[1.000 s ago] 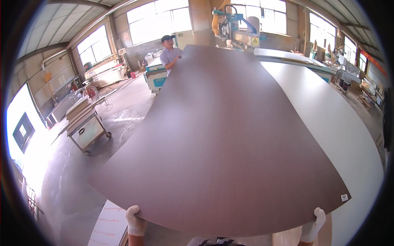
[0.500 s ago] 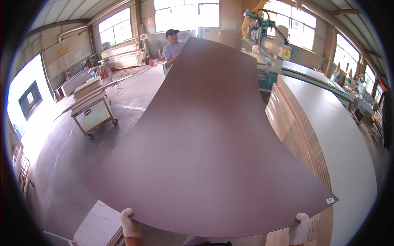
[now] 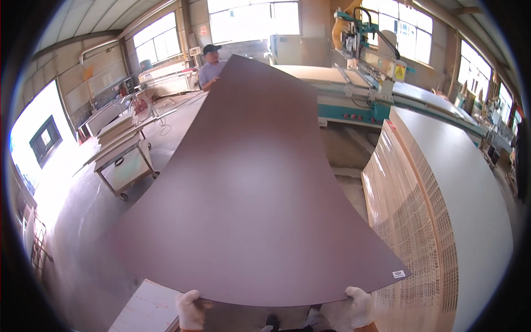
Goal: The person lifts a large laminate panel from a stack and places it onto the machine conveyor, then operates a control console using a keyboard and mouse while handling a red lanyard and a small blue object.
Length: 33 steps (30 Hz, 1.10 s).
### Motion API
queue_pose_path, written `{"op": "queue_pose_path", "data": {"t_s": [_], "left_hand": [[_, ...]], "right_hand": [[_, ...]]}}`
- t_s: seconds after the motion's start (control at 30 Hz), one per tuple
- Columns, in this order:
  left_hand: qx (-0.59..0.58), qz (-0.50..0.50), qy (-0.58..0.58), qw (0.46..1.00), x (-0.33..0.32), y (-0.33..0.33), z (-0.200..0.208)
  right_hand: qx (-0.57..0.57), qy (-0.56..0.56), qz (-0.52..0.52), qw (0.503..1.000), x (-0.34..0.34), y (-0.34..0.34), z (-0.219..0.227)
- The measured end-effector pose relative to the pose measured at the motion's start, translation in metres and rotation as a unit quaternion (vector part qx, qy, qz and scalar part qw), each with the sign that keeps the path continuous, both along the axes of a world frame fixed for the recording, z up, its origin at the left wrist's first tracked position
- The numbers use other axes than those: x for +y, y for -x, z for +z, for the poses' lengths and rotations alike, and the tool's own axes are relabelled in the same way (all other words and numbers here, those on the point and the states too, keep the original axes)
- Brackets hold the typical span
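A large, smooth, dark brown sheet panel (image 3: 249, 193) stretches away from me, with a small white label (image 3: 399, 274) at its near right corner. My left hand (image 3: 191, 311), in a white glove, grips the near edge toward the left, thumb on top. Farther right along that same edge my right hand (image 3: 359, 307), gloved too, is closed on the panel with its thumb above. The fingers beneath the panel are hidden. At the far end, a person (image 3: 211, 69) in a dark cap and light shirt has a hand at the panel's left edge.
To the right stands a tall stack of boards (image 3: 431, 221) with a pale top. Beyond it is a large cutting machine (image 3: 354, 102) with a teal base. A wheeled cart (image 3: 124, 169) carrying boards stands left. A pale board (image 3: 146, 307) lies beside my left hand.
The panel has shifted left relative to the board stack, uncovering more of the cutting machine. My hands still grip its near edge and appear closer together. The person's end has moved left too.
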<state>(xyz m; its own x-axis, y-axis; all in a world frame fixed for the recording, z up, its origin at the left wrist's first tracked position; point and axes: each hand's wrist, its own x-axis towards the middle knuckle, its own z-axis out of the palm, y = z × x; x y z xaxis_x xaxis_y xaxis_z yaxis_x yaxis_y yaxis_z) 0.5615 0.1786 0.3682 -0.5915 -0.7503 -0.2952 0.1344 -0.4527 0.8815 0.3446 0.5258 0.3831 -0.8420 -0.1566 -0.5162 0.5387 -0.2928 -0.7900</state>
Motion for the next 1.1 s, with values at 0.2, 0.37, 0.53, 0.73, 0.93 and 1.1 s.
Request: {"op": "queue_pose_path", "data": {"t_s": [0.2,0.37,0.53,0.73,0.93,1.1], "left_hand": [[0.018,0.136,-0.071,0.988,0.017,0.070,0.040],[0.025,0.179,-0.150,0.972,-0.006,0.125,-0.042],[0.015,0.178,-0.117,0.977,-0.006,0.164,-0.041],[-0.012,0.294,-0.036,0.955,0.007,0.173,0.035],[-0.130,0.280,0.105,0.945,0.008,0.185,0.145],[-0.262,0.247,0.281,0.890,0.010,0.234,0.203]], "right_hand": [[-0.057,0.149,0.028,0.987,-0.038,0.039,-0.009],[-0.030,0.100,0.086,0.991,-0.046,0.120,-0.024],[0.128,0.005,0.147,0.981,-0.040,0.177,-0.051],[0.035,0.205,0.009,0.978,-0.005,0.257,-0.006],[-0.119,0.029,0.412,0.903,-0.018,0.318,-0.182],[-0.250,-0.088,0.493,0.829,-0.133,0.281,-0.221]]}}
